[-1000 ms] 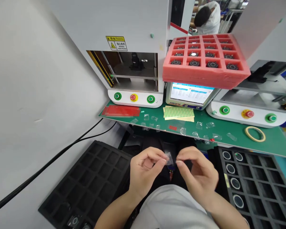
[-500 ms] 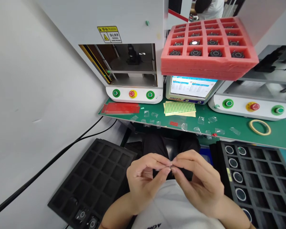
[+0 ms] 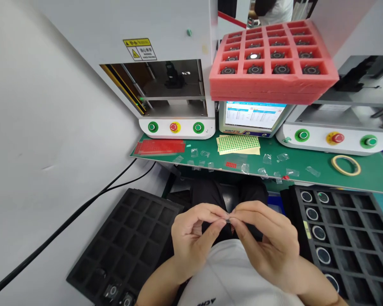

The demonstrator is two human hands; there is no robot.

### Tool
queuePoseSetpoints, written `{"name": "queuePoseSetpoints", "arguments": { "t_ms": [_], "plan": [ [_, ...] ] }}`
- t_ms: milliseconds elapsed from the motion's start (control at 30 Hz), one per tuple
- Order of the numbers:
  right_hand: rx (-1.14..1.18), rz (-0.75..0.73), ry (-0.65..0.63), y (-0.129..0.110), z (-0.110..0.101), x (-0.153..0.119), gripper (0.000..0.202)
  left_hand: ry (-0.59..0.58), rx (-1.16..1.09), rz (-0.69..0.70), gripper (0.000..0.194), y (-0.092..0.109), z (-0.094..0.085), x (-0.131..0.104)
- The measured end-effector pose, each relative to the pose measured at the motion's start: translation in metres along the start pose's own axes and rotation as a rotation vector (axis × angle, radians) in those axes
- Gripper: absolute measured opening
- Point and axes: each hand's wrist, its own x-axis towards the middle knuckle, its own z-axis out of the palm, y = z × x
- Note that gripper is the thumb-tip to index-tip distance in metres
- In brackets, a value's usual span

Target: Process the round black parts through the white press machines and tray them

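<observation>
In front of my lap, my left hand (image 3: 194,238) and my right hand (image 3: 264,242) meet fingertip to fingertip. Both are closed in a pinch on a small, thin, clear-looking piece (image 3: 227,219), mostly covered by the fingers; its kind cannot be made out. A bit of red shows just under the right fingertips. To the left lies a black foam tray (image 3: 137,221) with a few dark lens-like parts (image 3: 113,290) in its near pockets. On the right, another black tray (image 3: 346,225) carries several round parts with pale rings (image 3: 318,232).
Across the green bench (image 3: 319,180) lie clear film scraps (image 3: 267,159), red sticker sheets (image 3: 159,147), a green-dotted sheet (image 3: 238,145) and a tape roll (image 3: 346,165). A pink foam tray (image 3: 274,89) of parts sits above the monitor (image 3: 249,115), between two press machines (image 3: 178,127).
The view has shifted slightly. My hands stay together, and the fingertips have moved a little on the small piece, showing slightly more of it.
</observation>
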Motion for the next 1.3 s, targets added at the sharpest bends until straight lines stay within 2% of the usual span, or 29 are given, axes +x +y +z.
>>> {"name": "queuePoseSetpoints", "arguments": {
  "t_ms": [133, 267, 433, 500, 600, 667, 733, 833, 967, 1033, 1067, 1133, 1200, 1300],
  "plan": [
    [0.152, 0.170, -0.062, 0.005, -0.004, -0.003, 0.014, -0.031, -0.057, -0.071, 0.017, -0.003, -0.001, -0.001],
    [0.384, 0.383, -0.070, 0.013, -0.007, -0.001, 0.013, -0.054, -0.231, -0.207, 0.013, -0.005, -0.001, 0.000],
    [0.744, 0.603, -0.155, 0.028, -0.007, 0.001, 0.017, -0.118, -0.435, -0.371, 0.009, -0.011, -0.001, 0.004],
    [0.823, 0.620, -0.135, 0.036, -0.005, -0.002, 0.018, -0.094, -0.402, -0.391, 0.011, -0.016, -0.002, 0.006],
    [0.907, 0.620, -0.098, 0.049, -0.003, -0.008, 0.022, 0.001, -0.259, -0.365, 0.013, -0.022, -0.001, 0.006],
    [0.920, 0.650, -0.083, 0.055, -0.002, -0.010, 0.032, 0.039, -0.168, -0.351, 0.013, -0.025, 0.000, 0.006],
    [0.885, 0.716, -0.084, 0.058, -0.001, -0.012, 0.039, 0.000, -0.097, -0.339, 0.012, -0.028, 0.002, 0.007],
    [0.785, 0.798, -0.071, 0.060, -0.001, -0.015, 0.019, -0.107, -0.005, -0.308, 0.011, -0.034, 0.004, 0.008],
    [0.833, 0.765, -0.028, 0.063, 0.000, -0.026, 0.006, -0.193, 0.054, -0.301, 0.013, -0.043, 0.007, 0.009],
    [0.866, 0.730, -0.038, 0.072, -0.005, -0.033, 0.009, -0.255, 0.032, -0.332, 0.008, -0.046, 0.010, 0.009],
    [0.792, 0.706, -0.021, 0.080, -0.010, -0.035, 0.014, -0.278, 0.008, -0.354, 0.005, -0.046, 0.011, 0.009],
    [0.484, 0.653, 0.091, 0.105, -0.032, -0.038, 0.028, -0.261, -0.042, -0.414, 0.004, -0.047, 0.010, 0.009],
    [0.102, 0.597, 0.290, 0.139, -0.068, -0.040, 0.036, -0.160, -0.050, -0.477, 0.010, -0.050, 0.005, 0.008],
    [-0.193, 0.562, 0.483, 0.195, -0.132, -0.048, 0.037, -0.003, 0.048, -0.570, 0.020, -0.061, -0.013, 0.007]
  ]
}}
